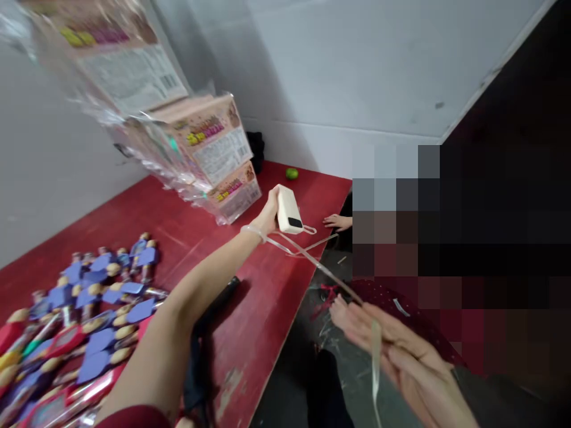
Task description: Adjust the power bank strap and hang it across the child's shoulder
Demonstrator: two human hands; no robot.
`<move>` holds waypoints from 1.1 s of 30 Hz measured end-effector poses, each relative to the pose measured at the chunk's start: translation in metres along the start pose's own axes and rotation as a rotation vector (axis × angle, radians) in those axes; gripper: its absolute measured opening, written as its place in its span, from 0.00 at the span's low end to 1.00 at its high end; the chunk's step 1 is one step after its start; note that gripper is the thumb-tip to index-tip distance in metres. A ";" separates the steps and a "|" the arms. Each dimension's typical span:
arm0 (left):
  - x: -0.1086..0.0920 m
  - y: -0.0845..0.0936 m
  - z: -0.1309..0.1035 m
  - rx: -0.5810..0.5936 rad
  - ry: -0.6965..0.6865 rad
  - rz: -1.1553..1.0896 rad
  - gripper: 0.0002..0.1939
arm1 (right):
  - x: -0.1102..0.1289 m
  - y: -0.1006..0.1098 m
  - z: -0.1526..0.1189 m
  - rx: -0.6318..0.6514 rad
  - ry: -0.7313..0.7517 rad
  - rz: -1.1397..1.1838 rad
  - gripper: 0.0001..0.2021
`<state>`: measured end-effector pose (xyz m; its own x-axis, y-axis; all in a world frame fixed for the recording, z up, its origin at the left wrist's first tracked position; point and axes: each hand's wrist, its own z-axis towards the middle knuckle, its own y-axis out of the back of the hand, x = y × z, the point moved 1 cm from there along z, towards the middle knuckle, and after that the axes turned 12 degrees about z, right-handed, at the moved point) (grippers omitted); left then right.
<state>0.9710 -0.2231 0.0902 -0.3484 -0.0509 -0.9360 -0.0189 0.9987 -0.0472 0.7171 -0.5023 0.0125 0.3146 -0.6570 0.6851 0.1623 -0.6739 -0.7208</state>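
My left hand (269,214) reaches forward over the red table (276,279) and grips a cream power bank (289,211) with a short cable at its end. A pale ribbon (312,258) runs from my left wrist down to my right hand (392,342). My right hand is low at the right with fingers stretched out, the ribbon pinched between them and hanging below. Another person's hand (338,222) rests on the table's far edge just right of the power bank.
A leaning stack of packaged toy boxes (209,148) stands at the back of the table. Several blue and red carded toys (89,309) lie at the left. A green fruit (291,173) sits by the wall. A dark object (223,294) lies under my forearm.
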 end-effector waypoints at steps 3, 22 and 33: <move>-0.004 0.000 -0.101 0.209 0.031 -0.301 0.30 | 0.022 -0.006 -0.027 -0.127 0.255 -0.567 0.17; 0.110 -0.077 -0.544 0.587 -0.045 -0.285 0.28 | -0.089 -0.062 -0.296 -0.067 0.304 -0.984 0.18; 0.151 -0.085 -0.510 0.581 0.141 -0.079 0.37 | -0.081 -0.072 -0.307 0.167 0.149 -0.239 0.24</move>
<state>0.4426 -0.3162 0.1307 -0.4880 -0.0848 -0.8687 0.4515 0.8272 -0.3344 0.3928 -0.5044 0.0411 0.1102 -0.5376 0.8360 0.3705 -0.7583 -0.5364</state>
